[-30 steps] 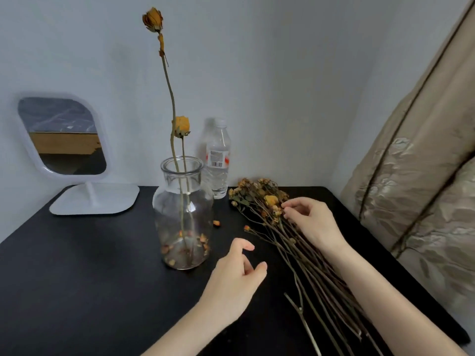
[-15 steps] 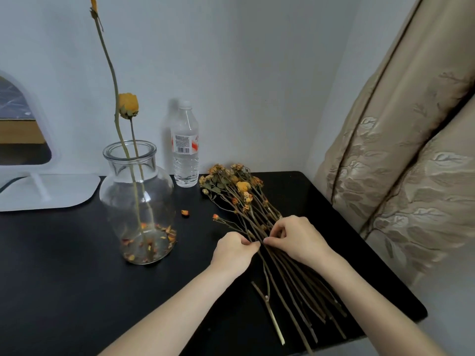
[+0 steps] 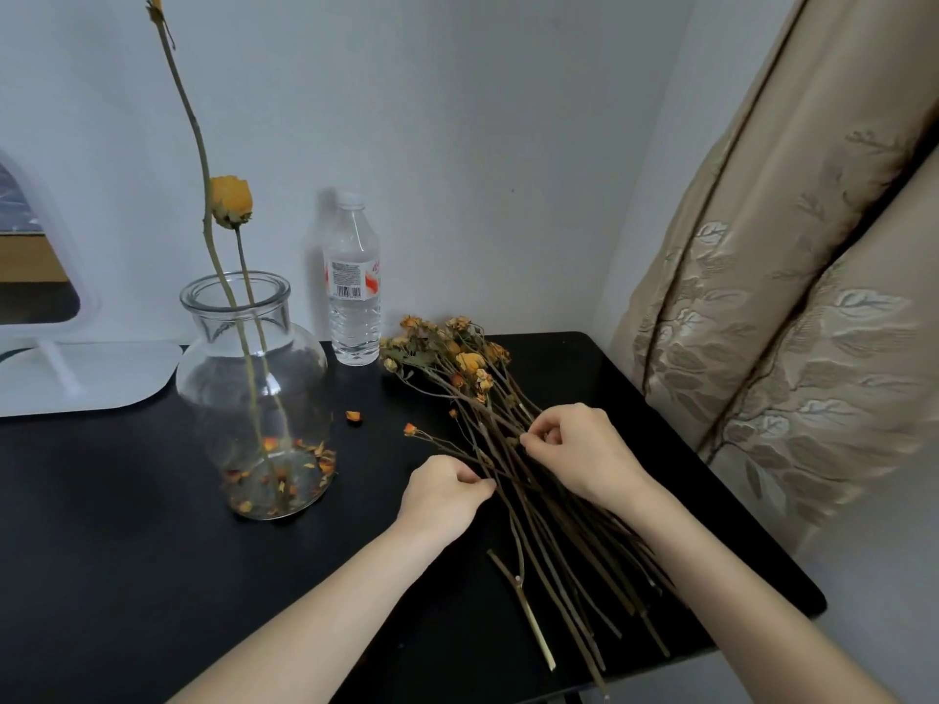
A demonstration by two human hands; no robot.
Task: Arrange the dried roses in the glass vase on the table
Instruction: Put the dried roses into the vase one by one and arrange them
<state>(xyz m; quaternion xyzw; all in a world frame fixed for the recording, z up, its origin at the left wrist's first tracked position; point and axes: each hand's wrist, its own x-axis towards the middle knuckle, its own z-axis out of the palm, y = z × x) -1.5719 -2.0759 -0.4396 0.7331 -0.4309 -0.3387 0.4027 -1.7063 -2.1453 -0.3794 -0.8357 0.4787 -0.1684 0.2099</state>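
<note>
**Fig.** Dried roses lie in a loose bundle on the black table, just R of the glass vase, which holds two stems. L hand and R hand each pinch stems at mid-bundle, fingers curled. Probable handling: v. light, stiff but brittle; heads shed easily (cf. loose petals in vase base), so take one stem at mid-length, not by the head. Water bottle label: barcode & red mark, text unreadable.

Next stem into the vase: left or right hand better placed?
Left, likely. The left hand pinches a stem at the left edge of the rose bundle, nearer the glass vase. The right hand, pinching stems farther right, would have to cross over it.
</note>
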